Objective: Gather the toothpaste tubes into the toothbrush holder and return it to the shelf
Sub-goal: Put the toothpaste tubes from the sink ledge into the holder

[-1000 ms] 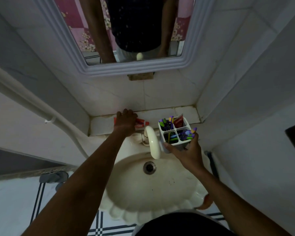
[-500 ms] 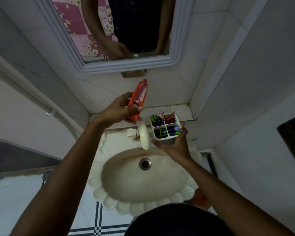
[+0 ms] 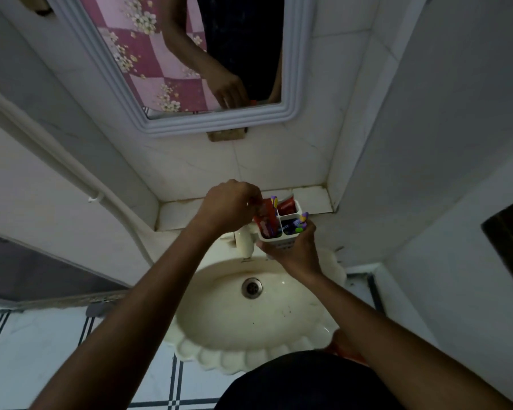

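A red toothpaste tube (image 3: 265, 218) stood tilted in the white four-compartment toothbrush holder's (image 3: 282, 242) front-left compartment; another red tube (image 3: 287, 205) sat in the back-right one.

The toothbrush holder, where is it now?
In the head view, the holder is right of centre, held in the right hand above the sink, just before the shelf.

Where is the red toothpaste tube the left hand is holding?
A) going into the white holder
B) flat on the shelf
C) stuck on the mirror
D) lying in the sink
A: the left hand pushes the red toothpaste tube into a compartment of the white holder, which the right hand holds up above the sink.
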The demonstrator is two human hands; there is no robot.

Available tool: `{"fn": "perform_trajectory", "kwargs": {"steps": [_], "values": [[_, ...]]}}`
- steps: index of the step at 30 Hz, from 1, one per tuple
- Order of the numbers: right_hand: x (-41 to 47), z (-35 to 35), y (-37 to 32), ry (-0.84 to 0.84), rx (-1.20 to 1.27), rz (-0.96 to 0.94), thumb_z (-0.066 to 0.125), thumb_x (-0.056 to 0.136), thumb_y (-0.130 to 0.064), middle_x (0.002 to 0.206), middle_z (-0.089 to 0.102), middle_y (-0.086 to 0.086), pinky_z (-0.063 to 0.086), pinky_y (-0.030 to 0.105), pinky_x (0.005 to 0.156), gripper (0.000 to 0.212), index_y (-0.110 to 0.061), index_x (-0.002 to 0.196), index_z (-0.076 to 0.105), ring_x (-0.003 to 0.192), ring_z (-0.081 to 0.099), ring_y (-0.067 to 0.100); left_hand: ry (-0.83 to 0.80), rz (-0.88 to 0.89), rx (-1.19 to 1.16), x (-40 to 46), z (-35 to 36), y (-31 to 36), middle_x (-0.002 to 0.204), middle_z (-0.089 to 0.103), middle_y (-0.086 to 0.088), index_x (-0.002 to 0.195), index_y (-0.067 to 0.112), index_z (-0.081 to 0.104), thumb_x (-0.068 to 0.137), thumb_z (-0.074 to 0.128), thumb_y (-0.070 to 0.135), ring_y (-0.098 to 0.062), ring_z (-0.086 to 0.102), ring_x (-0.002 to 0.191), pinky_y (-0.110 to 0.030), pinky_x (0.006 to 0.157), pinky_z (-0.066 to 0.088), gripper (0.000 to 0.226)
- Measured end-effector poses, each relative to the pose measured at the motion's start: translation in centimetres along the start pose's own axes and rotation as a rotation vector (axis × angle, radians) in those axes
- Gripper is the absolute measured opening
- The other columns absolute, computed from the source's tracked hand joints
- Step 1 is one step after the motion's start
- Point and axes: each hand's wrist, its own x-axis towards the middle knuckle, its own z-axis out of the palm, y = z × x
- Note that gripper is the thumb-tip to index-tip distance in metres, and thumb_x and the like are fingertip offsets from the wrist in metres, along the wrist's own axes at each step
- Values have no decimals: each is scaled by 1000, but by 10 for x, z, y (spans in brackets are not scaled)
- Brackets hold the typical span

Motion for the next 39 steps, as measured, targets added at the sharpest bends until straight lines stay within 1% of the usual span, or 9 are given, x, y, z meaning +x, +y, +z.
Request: {"fn": "perform_trajectory", "kwargs": {"steps": [5, 8, 15, 19, 23, 26, 32, 37, 39], "values": [[0, 8, -9, -6, 5, -7, 106, 46, -71, 147, 59, -7, 65, 41, 103, 134, -35, 150, 28, 132, 65, 14, 3, -38, -52, -3, 10, -16, 109, 82, 7, 112, 26, 80, 102, 69, 32, -17, 75, 99, -35, 76, 57, 16], [-1, 7, -9, 5, 8, -8, 106, 47, -70, 147, 60, -7, 65, 41, 103, 134, -34, 150, 29, 131, 66, 13, -18, -23, -33, -7, 19, -15, 110, 82, 10, 114, 28, 80, 99, 70, 32, -17, 76, 102, -44, 91, 59, 18], [-2, 6, -14, 31, -22, -8, 105, 46, -74, 147, 62, -6, 66, 46, 100, 133, -36, 148, 27, 130, 68, 19, -44, -19, 70, -4, 37, -5, 114, 81, 11, 111, 34, 81, 98, 69, 28, -17, 71, 107, -45, 108, 37, 19], [-1, 3, -11, 53, -51, 1, 105, 47, -72, 147, 64, -4, 65, 47, 98, 133, -34, 147, 27, 129, 68, 22, 52, -18, -15, -6, 49, 0, 113, 81, 8, 114, 30, 80, 98, 68, 24, -17, 74, 104, -46, 109, 46, 21], [0, 5, -13, 61, -48, 5, 107, 47, -69, 148, 63, -5, 65, 44, 100, 134, -35, 149, 27, 131, 67, 20, 27, -83, 136, -4, 46, -3, 110, 81, 3, 120, 30, 80, 105, 62, 32, -23, 67, 118, -58, 122, 24, 24], [-2, 5, -13, 71, -59, -3, 108, 49, -66, 145, 64, -7, 65, 39, 96, 132, -33, 149, 28, 128, 67, 18, -26, -58, 84, -3, 45, -4, 115, 80, 5, 121, 31, 80, 106, 60, 31, -22, 64, 123, -62, 125, 18, 26], [-7, 6, -9, 139, -42, -5, 111, 54, -49, 138, 66, -11, 63, 31, 92, 123, -30, 152, 39, 124, 69, 16, 250, -172, -407, -20, 52, -27, 113, 81, 15, 114, 30, 80, 102, 63, 46, -9, 75, 110, -53, 107, 53, 26], [-13, 1, -16, 235, -20, -20, 111, 57, -44, 128, 66, -14, 48, 2, 76, 114, -23, 150, 47, 114, 68, 9, 345, -211, -547, -35, 46, -38, 117, 81, 10, 119, 23, 79, 100, 65, 54, -8, 75, 109, -44, 101, 59, 39], [-16, -3, -24, 271, -16, -45, 110, 57, -45, 128, 66, -14, 46, -3, 74, 114, -22, 150, 48, 114, 67, 7, 339, -223, -556, -39, 45, -39, 120, 80, 10, 122, 23, 78, 100, 65, 57, -9, 73, 112, -44, 102, 58, 43]]}}
